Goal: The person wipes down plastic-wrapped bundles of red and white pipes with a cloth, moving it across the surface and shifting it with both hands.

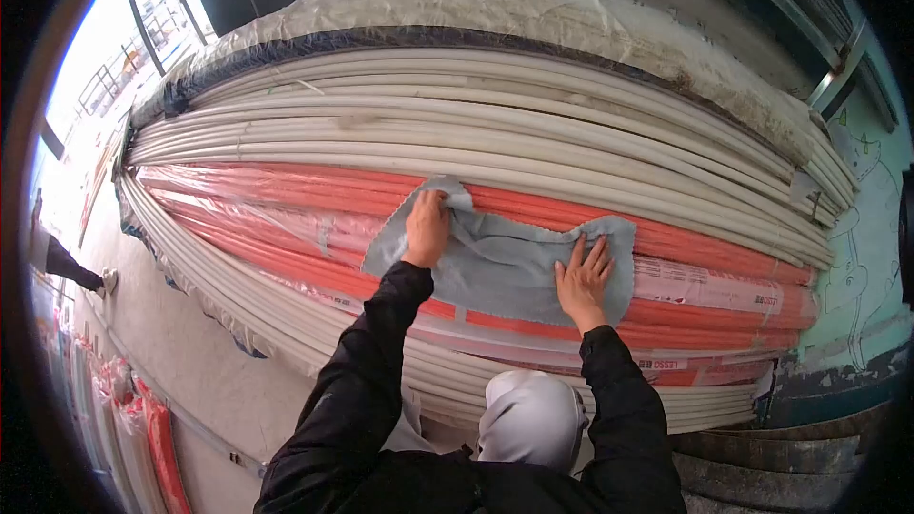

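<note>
A grey cloth (505, 262) with a scalloped edge lies spread over bundles of red pipes (705, 252). My left hand (428, 227) has its fingers closed on the cloth near its upper left corner, where the fabric is folded and bunched. Toward the other end of the cloth, my right hand (586, 281) rests flat with its fingers apart. Creases run across the fabric between the two hands. Clear plastic wrap (276, 214) covers part of the red bundles.
White pipes (457, 114) lie stacked beyond the red ones, and more white pipes (257, 281) lie on the near side. Sheeting (457, 14) covers the back of the pile. A person's shoe (109, 281) shows at the left. More wrapped pipes (124, 428) stand lower left.
</note>
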The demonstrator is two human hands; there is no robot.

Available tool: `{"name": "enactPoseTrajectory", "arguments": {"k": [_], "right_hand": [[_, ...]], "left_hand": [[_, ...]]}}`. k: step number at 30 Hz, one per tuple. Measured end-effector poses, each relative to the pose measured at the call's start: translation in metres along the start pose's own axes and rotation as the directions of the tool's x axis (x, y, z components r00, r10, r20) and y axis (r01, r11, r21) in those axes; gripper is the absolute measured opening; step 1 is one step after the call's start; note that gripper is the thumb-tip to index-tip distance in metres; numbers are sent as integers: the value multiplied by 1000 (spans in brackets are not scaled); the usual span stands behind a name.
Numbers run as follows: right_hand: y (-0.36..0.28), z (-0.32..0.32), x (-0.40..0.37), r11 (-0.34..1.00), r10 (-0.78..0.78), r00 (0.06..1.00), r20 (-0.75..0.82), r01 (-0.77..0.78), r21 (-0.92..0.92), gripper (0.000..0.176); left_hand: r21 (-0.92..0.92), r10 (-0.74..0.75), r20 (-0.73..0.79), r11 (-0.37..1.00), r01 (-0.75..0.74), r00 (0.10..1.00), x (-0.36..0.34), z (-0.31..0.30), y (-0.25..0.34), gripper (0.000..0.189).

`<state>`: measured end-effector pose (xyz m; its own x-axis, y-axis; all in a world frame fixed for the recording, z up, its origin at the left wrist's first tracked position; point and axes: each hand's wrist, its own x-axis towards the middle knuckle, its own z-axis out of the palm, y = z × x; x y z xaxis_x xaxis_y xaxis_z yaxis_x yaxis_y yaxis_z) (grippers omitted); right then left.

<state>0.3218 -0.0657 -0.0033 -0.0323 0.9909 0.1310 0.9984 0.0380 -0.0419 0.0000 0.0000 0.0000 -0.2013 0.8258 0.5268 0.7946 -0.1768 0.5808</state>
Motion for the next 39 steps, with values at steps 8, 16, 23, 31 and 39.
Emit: {"name": "enactPoseTrajectory", "arguments": {"k": [8,16,23,31,39], "right_hand": [[2,-5,-5,1000,-18,999,-29,18,5,77],[-1,-3,1,1000,-3,1000,-7,3,10,78],[-1,-2,5,1000,12,999,38,-12,5,79],[-3,-10,5,996,27,988,154,-40,83,80],[-3,-9,-57,987,-140,978,158,125,101,87]], "left_hand": [[130,-179,-199,970,207,963,2,-8,-22,35],[88,76,-54,994,-71,996,-22,33,21,57],[28,186,178,981,-194,966,-54,26,43,55],[46,132,407,985,-164,904,-80,-17,25,47],[165,117,448,964,-210,886,-114,-38,16,65]]}}
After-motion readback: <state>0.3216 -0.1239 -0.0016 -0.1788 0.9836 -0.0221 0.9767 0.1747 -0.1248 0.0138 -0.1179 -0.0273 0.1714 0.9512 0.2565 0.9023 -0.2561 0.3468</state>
